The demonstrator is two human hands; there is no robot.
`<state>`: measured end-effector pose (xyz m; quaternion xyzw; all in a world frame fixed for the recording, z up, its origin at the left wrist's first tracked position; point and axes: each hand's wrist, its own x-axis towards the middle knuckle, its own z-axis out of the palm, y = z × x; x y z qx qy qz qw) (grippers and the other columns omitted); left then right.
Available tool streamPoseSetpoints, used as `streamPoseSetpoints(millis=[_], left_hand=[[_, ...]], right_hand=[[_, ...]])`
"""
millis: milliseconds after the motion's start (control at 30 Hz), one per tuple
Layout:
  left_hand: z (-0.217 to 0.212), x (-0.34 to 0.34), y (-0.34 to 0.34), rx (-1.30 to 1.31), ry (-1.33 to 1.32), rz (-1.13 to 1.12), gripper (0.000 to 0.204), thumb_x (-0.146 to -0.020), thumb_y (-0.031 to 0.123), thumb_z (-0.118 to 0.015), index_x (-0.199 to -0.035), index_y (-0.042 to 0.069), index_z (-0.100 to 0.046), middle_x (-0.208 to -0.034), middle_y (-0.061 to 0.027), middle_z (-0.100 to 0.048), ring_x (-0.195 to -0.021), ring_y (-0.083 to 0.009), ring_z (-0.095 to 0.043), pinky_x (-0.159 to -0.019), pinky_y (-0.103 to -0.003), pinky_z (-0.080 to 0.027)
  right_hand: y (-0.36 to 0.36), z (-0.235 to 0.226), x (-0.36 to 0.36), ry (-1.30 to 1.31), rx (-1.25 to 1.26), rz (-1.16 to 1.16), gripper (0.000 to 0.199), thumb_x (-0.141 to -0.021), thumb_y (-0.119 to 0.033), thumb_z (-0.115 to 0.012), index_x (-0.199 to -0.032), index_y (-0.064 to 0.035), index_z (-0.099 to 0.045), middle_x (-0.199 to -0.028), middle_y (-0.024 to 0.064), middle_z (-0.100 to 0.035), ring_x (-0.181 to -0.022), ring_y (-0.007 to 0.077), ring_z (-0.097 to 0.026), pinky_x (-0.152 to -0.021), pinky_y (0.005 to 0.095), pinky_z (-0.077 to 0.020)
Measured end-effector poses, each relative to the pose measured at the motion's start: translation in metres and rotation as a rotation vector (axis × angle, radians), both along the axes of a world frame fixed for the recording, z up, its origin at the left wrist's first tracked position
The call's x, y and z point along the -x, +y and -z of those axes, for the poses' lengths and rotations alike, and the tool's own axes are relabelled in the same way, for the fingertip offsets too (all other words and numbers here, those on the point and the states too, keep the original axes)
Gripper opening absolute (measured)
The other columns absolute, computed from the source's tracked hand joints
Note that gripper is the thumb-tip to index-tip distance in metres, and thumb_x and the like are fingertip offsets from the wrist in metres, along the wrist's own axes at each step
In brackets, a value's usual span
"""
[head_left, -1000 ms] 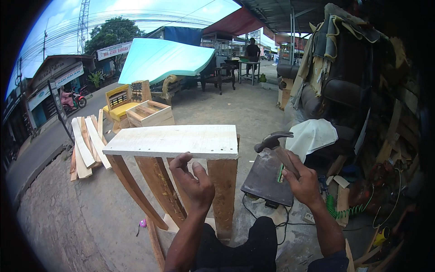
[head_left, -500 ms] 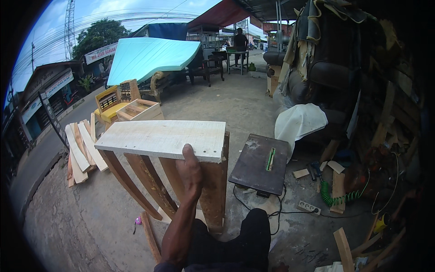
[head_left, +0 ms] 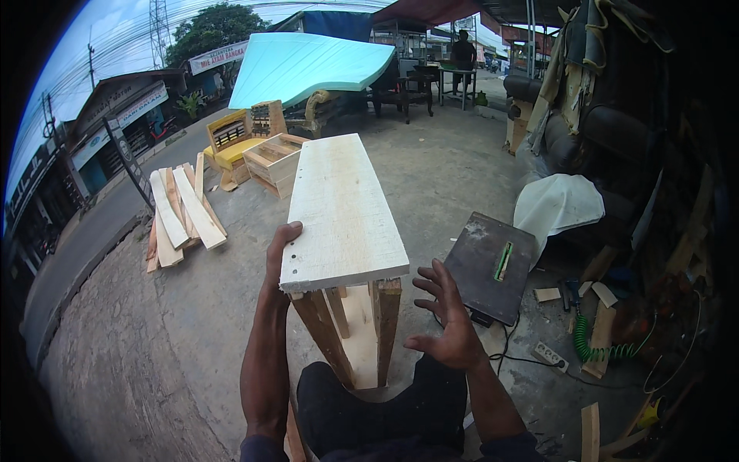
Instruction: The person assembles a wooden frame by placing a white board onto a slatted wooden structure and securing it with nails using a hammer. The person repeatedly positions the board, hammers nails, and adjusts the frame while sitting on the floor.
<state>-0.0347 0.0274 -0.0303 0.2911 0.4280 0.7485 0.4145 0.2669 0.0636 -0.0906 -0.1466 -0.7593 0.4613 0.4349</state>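
A wooden frame stands upright between my knees, topped by a wide pale board (head_left: 342, 208) with small dark holes along its left edge. Brown slats (head_left: 387, 323) run down from that board to another pale board near the floor. My left hand (head_left: 283, 254) grips the left edge of the top board, thumb on its upper face and fingers hidden beneath. Just right of the near corner, my right hand (head_left: 450, 319) is raised with its fingers spread, apart from the wood and holding nothing.
Right of the frame stands a dark table saw (head_left: 493, 266) with a green-edged slot and cables. A power strip (head_left: 550, 356), a coiled green hose (head_left: 596, 346) and wood scraps lie beyond. Loose boards (head_left: 181, 208) and another wooden frame (head_left: 273, 162) are at left. A person (head_left: 463, 58) stands far back.
The frame has turned so its near end faces me. My left hand has shifted to the board's left edge, and my right hand has come into view. The view has swung left and down.
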Motion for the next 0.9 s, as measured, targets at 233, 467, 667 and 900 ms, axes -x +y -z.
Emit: streamPoseSetpoints(millis=[233,467,667,900], left_hand=[[-0.001,0.084,-0.017,-0.002,-0.029,-0.025,0.082,-0.082,0.039,-0.066,-0.142,-0.013,-0.044,-0.120,-0.0272,-0.065,-0.096,-0.0313,-0.070,-0.085,-0.036,-0.057],[-0.019,0.119,0.000,0.078,0.039,-0.067,0.064,-0.084,0.041,-0.069,-0.128,-0.004,-0.059,-0.104,-0.0186,-0.067,-0.083,-0.0255,-0.067,-0.074,-0.035,-0.055],[0.020,0.175,-0.056,0.240,0.207,-0.272,0.080,-0.098,0.065,-0.055,-0.137,-0.005,-0.055,-0.132,-0.0227,-0.061,-0.121,-0.0301,-0.059,-0.103,-0.042,-0.047],[0.036,0.056,-0.149,-0.199,0.526,-1.016,0.040,-0.109,0.041,-0.047,-0.116,0.002,-0.052,-0.109,-0.0103,-0.057,-0.105,-0.0209,-0.056,-0.092,-0.039,-0.046]], right_hand=[[-0.003,-0.047,0.101,-0.152,-0.269,0.000,0.126,-0.078,-0.064,-0.082,-0.165,-0.0114,-0.008,-0.146,0.0286,-0.034,-0.141,0.0475,-0.043,-0.115,0.0574,-0.0436],[0.013,-0.073,0.156,-0.194,-0.391,0.008,0.108,-0.079,-0.058,-0.084,-0.162,-0.0158,-0.029,-0.137,0.0227,-0.039,-0.121,0.0396,-0.055,-0.103,0.0509,-0.0530],[-0.017,-0.054,0.178,-0.177,-0.419,-0.139,0.064,-0.089,-0.035,-0.081,-0.147,-0.0205,-0.059,-0.118,0.0167,-0.053,-0.116,0.0319,-0.056,-0.094,0.0447,-0.0540],[0.094,-0.095,0.244,-0.230,-1.041,0.298,0.088,-0.076,-0.001,-0.070,-0.157,-0.0276,-0.044,-0.139,0.0198,-0.049,-0.131,0.0370,-0.051,-0.113,0.0502,-0.0445]])
